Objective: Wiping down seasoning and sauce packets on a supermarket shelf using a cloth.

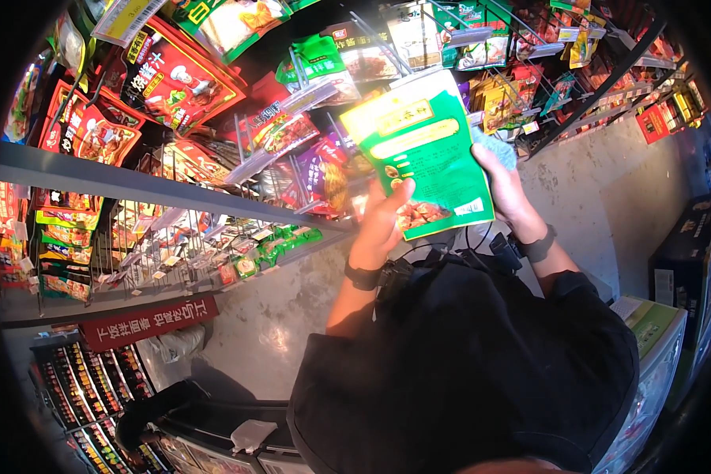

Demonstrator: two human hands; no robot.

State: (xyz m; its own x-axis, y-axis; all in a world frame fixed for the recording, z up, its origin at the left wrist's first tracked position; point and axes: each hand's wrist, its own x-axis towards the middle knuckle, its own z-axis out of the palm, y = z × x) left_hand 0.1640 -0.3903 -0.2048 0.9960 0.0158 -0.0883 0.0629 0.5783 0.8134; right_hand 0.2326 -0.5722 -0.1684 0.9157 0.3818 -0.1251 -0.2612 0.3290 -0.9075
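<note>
A green and yellow seasoning packet (435, 169) is held up in front of the hanging display, its printed back towards me. My left hand (382, 219) grips its lower left side, thumb on the front face. On the right edge, my right hand (503, 183) holds it with the thumb at the border; the other fingers are mostly hidden. A light blue cloth (496, 149) shows between the packet and my right hand. Both wrists wear dark straps with small devices.
Seasoning packets, among them a large red one (181, 77), hang on metal hooks with price-tag holders ahead. A grey shelf rail (154, 183) crosses at left. Boxes (681, 272) stand at right. Another person (154, 412) bends near freezer cabinets and bottle shelves at lower left.
</note>
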